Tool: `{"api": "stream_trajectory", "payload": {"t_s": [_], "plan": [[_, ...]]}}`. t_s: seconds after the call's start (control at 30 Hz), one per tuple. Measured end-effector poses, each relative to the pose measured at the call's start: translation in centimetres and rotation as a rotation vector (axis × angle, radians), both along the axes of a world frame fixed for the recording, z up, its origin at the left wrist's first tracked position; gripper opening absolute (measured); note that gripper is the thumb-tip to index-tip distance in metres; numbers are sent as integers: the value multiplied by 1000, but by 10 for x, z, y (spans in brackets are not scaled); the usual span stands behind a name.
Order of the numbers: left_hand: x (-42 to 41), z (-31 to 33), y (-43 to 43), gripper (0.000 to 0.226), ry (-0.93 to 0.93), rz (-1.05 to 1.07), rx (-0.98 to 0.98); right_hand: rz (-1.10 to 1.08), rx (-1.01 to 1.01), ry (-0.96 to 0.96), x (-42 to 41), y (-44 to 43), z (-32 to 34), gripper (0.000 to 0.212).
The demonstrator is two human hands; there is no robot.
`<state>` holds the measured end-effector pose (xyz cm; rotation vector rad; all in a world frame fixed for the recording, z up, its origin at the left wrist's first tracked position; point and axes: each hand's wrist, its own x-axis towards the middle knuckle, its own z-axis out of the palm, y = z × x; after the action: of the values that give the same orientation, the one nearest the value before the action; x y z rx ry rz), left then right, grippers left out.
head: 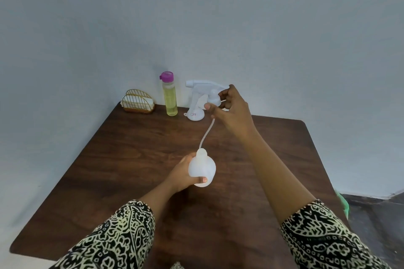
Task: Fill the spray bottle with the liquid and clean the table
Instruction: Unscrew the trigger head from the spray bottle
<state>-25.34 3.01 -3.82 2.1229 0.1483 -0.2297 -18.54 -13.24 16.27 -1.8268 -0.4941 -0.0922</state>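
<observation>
A: The left hand [182, 176] wraps its fingers around the spray bottle [202, 169], upright over the table [131, 148]. The right hand [229, 107] pinches the trigger head [204, 91] by its collar, lifted high, and the dip tube [206, 133] has its end at the neck.

B: I think the good way is to pull straight up until the tube is free, keeping the bottle steady.

A: Then the funnel [195, 114] and the liquid bottle [170, 96] with the purple cap wait near the wall, beside 1 napkin holder [138, 101].

B: Any writing?

A: A small label on the funnel, too small to read.
</observation>
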Motion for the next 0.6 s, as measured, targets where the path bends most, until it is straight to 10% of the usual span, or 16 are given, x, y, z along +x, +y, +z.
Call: {"api": "stream_trajectory", "payload": {"t_s": [0.6], "plan": [[6,9,-4,92,50,-32,93,105,100,94,61,11,37,30]]}}
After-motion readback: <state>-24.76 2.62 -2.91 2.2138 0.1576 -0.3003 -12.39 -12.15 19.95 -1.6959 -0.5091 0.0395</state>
